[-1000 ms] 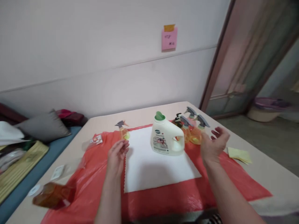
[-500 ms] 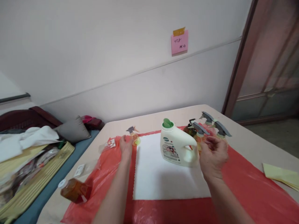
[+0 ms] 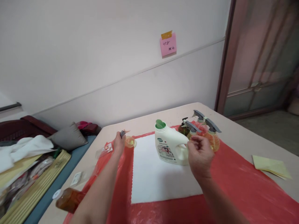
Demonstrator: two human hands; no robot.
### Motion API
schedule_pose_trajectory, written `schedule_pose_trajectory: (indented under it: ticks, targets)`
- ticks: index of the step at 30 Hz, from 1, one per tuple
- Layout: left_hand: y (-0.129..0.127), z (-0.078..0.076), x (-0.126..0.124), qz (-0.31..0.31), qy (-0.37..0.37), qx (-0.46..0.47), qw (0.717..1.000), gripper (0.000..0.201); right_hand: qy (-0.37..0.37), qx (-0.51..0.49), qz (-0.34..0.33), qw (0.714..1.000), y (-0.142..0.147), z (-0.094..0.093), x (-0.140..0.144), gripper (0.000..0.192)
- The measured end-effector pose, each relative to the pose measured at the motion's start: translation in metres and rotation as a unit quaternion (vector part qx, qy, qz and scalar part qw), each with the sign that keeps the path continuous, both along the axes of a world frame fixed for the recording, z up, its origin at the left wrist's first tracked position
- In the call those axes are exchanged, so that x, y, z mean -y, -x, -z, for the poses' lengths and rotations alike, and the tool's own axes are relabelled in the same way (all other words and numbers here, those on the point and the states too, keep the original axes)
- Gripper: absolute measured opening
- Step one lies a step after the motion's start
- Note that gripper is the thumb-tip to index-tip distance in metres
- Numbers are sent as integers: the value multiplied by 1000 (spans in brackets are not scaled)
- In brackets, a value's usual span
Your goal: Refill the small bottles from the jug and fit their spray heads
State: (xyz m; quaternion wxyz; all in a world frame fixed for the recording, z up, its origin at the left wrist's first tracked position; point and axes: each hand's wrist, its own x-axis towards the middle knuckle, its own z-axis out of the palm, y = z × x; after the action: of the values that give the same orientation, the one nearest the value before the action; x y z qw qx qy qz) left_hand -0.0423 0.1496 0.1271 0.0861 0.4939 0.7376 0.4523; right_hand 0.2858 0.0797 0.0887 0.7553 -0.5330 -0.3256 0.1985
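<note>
My left hand (image 3: 118,143) is closed around the neck of a small orange spray bottle (image 3: 129,142) at the far left edge of a white cloth (image 3: 154,175). A white detergent jug (image 3: 170,144) with a green cap stands on that cloth. My right hand (image 3: 200,154) hovers just right of the jug's handle, fingers curled and holding nothing. Behind it stand three orange spray bottles with grey triggers (image 3: 211,136).
A red plastic sheet (image 3: 238,183) covers the beige table (image 3: 231,130). An amber bottle (image 3: 68,199) lies at the near left edge. Small clear packets (image 3: 104,150) lie left of the sheet, yellow paper (image 3: 271,164) at right. A cluttered bench (image 3: 35,174) stands left.
My left hand reached forward and closed on the small spray bottle. My right hand moved in from the right toward the jug's handle and curled its fingers.
</note>
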Motion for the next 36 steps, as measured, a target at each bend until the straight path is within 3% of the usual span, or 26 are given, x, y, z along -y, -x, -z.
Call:
schedule_pose_trajectory:
  ticks: [3,5,7,8,10,11,12,13,15,17,19,21,22,24,25,27,29,30,31,34,35,36]
  targets:
    - [3,-15,30,-1,-67,46,997,22,5,-19,-138,990,29,-6,18,26]
    - [-1,-25,55,25,-103,89,990,31,66,-73,-286,953,52,-10,31,34]
    - [-12,-30,81,69,-118,139,981,42,180,-180,-424,869,70,-13,42,46]
    - [-18,-31,93,101,-121,172,972,46,229,-239,-486,809,77,-14,46,53]
    - [-31,-28,111,188,-113,301,928,51,276,-320,-591,687,83,-16,51,63]
    - [-36,-25,118,206,-108,341,911,52,275,-331,-627,649,83,-16,52,65]
    - [-40,-22,121,212,-106,375,896,52,261,-323,-647,640,82,-15,53,65]
    - [-42,-18,123,206,-103,396,889,50,239,-299,-648,659,81,-14,53,62]
    - [-42,-13,122,182,-99,424,882,45,174,-185,-612,749,78,-9,54,58]
    - [-38,-9,118,165,-93,445,875,42,58,15,-550,833,78,0,55,63]
    - [-33,-8,114,161,-88,463,867,40,-72,221,-485,843,81,10,57,62]
    - [-28,-8,112,155,-89,471,864,40,-137,307,-453,826,88,18,58,59]
    - [-26,-8,113,150,-94,469,865,40,-122,288,-463,829,92,20,59,65]
    - [-24,-10,115,150,-103,458,870,41,-10,136,-509,850,100,20,60,83]
    - [-23,-10,117,159,-105,451,872,41,69,25,-540,839,104,18,61,87]
    - [-23,-12,120,186,-104,439,873,41,210,-173,-608,746,108,12,60,82]
    - [-25,-13,123,203,-105,430,874,40,290,-256,-658,646,109,7,60,81]
    - [-26,-13,124,201,-108,428,875,40,299,-249,-666,636,108,6,60,79]
    - [-26,-14,124,193,-111,428,876,40,287,-211,-661,661,107,5,59,73]
    - [-28,-13,122,155,-114,442,876,38,132,45,-545,827,100,10,57,63]
    - [-29,-12,121,145,-113,446,876,37,59,143,-490,858,98,13,56,64]
    - [-29,-11,120,139,-110,450,875,36,-5,223,-442,869,97,16,55,64]
